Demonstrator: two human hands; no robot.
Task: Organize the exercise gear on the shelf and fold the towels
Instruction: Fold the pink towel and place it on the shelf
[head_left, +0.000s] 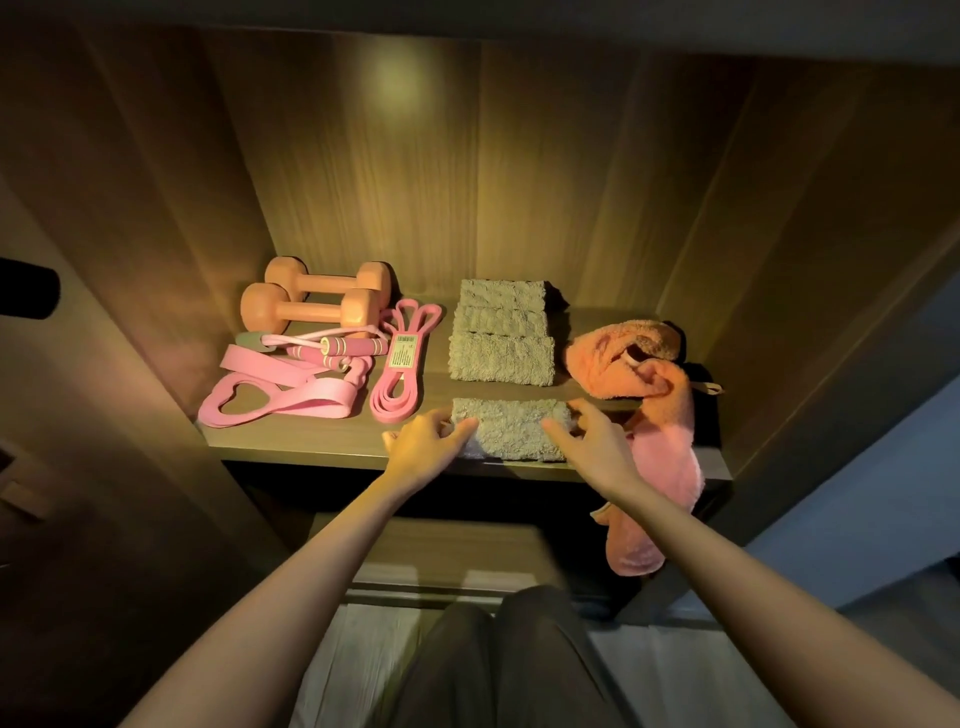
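My left hand lies with fingers fairly straight, their tips resting on the left end of the folded grey towel; my right hand has its fingers spread and lightly bent, touching the right end; the towel lies between both hands, its long axis running left to right along the front edge of the shelf; just behind it sits a stack of folded grey towels, lying the same way; to my right an unfolded pink towel spills over the shelf edge; to my left lie a looped pink band, a jump rope and two dumbbells.
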